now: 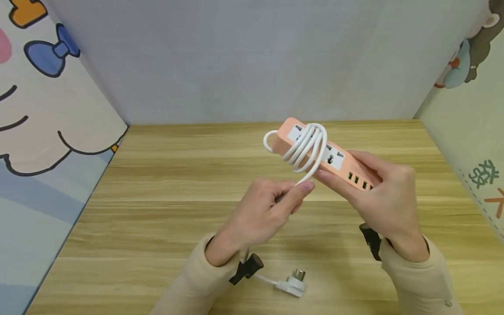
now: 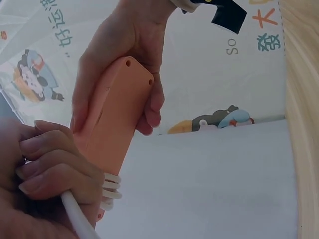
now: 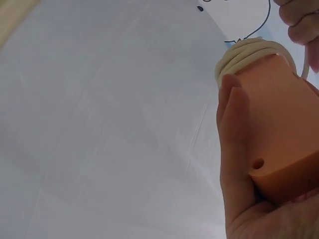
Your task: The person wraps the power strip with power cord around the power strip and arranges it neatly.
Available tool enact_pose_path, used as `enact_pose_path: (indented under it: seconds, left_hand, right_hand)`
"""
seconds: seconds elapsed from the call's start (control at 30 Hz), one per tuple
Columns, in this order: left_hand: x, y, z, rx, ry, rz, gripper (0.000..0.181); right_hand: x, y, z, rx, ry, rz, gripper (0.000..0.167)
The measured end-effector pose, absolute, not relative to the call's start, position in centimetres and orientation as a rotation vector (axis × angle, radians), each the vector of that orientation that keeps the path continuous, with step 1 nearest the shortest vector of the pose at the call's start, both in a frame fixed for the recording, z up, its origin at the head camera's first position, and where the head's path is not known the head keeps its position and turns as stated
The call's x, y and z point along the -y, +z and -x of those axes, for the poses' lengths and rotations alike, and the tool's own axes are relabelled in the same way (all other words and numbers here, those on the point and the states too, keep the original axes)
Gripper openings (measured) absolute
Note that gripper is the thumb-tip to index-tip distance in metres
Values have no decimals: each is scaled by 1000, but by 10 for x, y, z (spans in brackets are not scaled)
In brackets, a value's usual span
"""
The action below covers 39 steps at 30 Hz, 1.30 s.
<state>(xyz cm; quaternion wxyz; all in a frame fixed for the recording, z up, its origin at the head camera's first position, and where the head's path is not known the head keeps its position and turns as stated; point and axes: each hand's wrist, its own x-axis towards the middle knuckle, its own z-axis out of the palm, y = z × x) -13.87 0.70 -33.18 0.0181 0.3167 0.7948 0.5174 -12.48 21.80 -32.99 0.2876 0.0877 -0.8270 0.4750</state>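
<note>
My right hand [image 1: 387,197] grips an orange power strip [image 1: 346,173] by its USB-port end, holding it tilted above the table. Several turns of white cord [image 1: 311,146] wrap around the strip's far half, over its sockets. The left hand [image 1: 261,210] pinches the cord just below those turns, its fingers curled, as the left wrist view also shows with the cord [image 2: 77,216] leaving the fist. In the right wrist view the strip's underside [image 3: 284,114] faces the camera, fingers along its edge. The cord's white plug [image 1: 293,284] lies on the table, prongs upward.
The wood-grain table [image 1: 165,175] spreads beneath both hands. A plain pale wall [image 1: 252,65] stands behind it, with cartoon-printed panels on the left [image 1: 78,118] and right [image 1: 464,131]. Black wrist-camera mounts [image 1: 246,269] sit at both cuffs.
</note>
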Motion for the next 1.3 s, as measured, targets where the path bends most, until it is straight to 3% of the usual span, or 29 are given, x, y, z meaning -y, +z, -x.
enact_pose_path:
  seconds: [0.77,1.3]
  left_hand:
    - [-3,-345,159,-1957,1745,-1249,44]
    - [2,-352,172,-1687,1682,-1254,49]
  right_hand:
    - [-225,-321,116,2186,1546,-176,32]
    - [-228,-321,117,2132,1730,-268,33]
